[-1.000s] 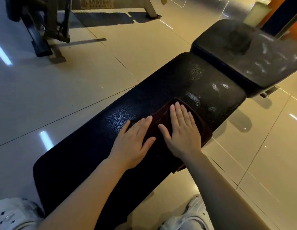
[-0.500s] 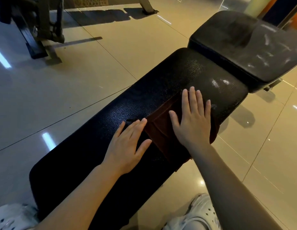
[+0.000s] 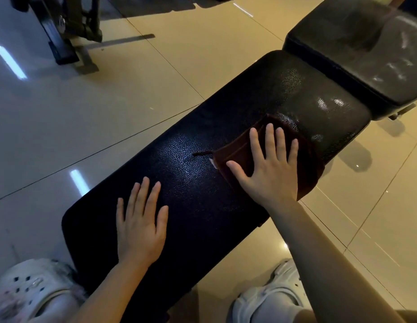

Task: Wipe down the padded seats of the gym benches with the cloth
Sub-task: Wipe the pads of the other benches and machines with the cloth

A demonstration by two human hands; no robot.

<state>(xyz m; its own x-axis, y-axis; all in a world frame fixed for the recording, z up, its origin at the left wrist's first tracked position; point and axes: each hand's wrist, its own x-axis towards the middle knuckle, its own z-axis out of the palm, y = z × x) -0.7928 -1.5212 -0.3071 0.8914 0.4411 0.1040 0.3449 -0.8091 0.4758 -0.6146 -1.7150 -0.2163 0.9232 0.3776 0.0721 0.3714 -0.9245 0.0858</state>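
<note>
Since the earlier frames the left hand [image 3: 140, 231] has slid back off the cloth [image 3: 240, 157] toward the near end of the long bench pad [image 3: 198, 173], where it lies flat with fingers straight and slightly spread. Pressing the cloth down with straight, spread fingers, the right hand [image 3: 270, 166] sits near the pad's right edge, toward the far end. Folded, dark reddish-brown, the cloth overhangs that edge slightly, a thin strand trailing left; beyond lies a scuffed seat pad [image 3: 366, 50].
</note>
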